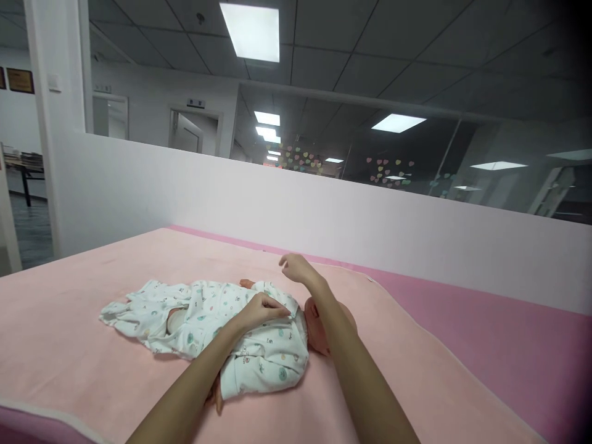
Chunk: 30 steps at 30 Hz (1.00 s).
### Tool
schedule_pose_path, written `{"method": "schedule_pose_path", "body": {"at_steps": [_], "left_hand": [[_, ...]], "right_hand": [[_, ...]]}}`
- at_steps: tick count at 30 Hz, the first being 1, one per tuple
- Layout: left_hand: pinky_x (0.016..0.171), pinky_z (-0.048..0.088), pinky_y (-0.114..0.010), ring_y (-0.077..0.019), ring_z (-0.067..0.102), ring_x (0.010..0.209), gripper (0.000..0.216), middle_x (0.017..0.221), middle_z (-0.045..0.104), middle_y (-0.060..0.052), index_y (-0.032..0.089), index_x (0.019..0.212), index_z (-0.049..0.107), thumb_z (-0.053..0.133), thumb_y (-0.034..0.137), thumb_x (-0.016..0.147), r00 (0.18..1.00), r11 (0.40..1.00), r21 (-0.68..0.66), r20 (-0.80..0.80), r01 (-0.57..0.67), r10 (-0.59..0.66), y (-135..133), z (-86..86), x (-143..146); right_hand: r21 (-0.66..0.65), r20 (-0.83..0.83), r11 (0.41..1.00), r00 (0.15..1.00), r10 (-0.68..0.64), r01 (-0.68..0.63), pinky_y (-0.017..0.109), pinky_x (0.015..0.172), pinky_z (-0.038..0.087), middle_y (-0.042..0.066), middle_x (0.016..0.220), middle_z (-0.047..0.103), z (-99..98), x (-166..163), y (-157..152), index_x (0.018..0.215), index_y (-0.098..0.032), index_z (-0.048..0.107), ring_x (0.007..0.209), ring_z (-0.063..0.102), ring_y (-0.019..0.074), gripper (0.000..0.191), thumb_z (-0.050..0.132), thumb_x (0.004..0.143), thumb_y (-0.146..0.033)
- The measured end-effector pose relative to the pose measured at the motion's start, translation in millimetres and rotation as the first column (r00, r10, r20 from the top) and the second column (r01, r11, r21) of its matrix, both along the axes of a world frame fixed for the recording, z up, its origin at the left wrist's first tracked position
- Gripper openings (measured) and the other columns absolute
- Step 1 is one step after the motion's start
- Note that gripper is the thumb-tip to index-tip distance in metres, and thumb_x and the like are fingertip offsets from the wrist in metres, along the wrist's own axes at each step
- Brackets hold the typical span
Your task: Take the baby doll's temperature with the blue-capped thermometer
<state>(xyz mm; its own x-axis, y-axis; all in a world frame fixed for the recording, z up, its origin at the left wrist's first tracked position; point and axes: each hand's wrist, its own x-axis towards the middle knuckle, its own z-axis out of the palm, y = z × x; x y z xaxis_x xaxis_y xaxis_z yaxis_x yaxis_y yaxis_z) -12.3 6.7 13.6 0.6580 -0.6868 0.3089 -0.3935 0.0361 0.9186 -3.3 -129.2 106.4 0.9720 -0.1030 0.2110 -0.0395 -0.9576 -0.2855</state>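
Note:
A baby doll point(324, 330) lies on a pink blanket point(92, 345), dressed in a white printed romper point(222, 320), its head toward the right. My left hand point(261, 308) rests on the doll's chest near the collar, fingers pinched on the romper fabric. My right hand point(296, 268) hovers above the blanket just beyond the doll's head, fingers loosely curled and holding nothing. My right forearm crosses over the doll's head and hides part of it. One doll hand point(215, 398) sticks out of a sleeve near my left forearm.
The pink blanket lies over a darker pink mattress point(485, 333). A low white partition wall point(324, 209) runs along the far side. A white pillar point(50, 123) stands at the left. Glass walls with heart stickers point(388, 169) are behind.

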Motion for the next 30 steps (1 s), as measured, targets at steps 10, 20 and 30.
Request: {"method": "schedule_pose_path", "body": {"at_steps": [10,20,30], "left_hand": [[0.050,0.034,-0.023,-0.0106,0.047,0.050,0.022,0.049,0.056,-0.001,0.012,0.048,0.061,0.051,0.023,0.065,0.987,0.999,-0.009,0.154,-0.052,0.053,-2.3,-7.4,1.7],[0.071,0.037,-0.029,-0.0198,0.055,0.078,0.035,0.077,0.065,-0.007,0.016,0.079,0.063,0.032,0.032,0.083,0.561,0.616,0.055,0.483,-0.786,0.673,17.0,-1.5,24.5],[0.087,0.034,-0.040,-0.0244,0.053,0.101,0.044,0.104,0.063,-0.010,0.018,0.098,0.061,0.019,0.026,0.086,0.722,0.590,0.490,0.645,-0.642,0.250,13.5,-22.4,52.5]], "right_hand": [[0.093,-0.061,0.993,0.996,-0.069,0.075,0.028,0.072,0.041,0.015,0.107,0.059,-94.6,38.9,25.7,0.121,-0.010,0.043,0.093,0.057,0.0213,0.051,0.042,0.081,-0.041],[0.069,-0.076,0.997,0.996,0.038,-0.032,0.022,0.066,0.036,0.008,0.093,0.064,-105.7,39.5,21.6,0.087,-0.017,0.062,0.082,0.057,0.0172,0.040,0.035,0.082,-0.046],[0.041,-0.081,0.996,0.994,0.078,-0.074,0.023,0.064,0.036,0.008,0.087,0.066,-102.2,34.4,23.7,0.080,-0.017,0.065,0.077,0.058,0.0170,0.030,0.036,0.080,-0.028]]}}
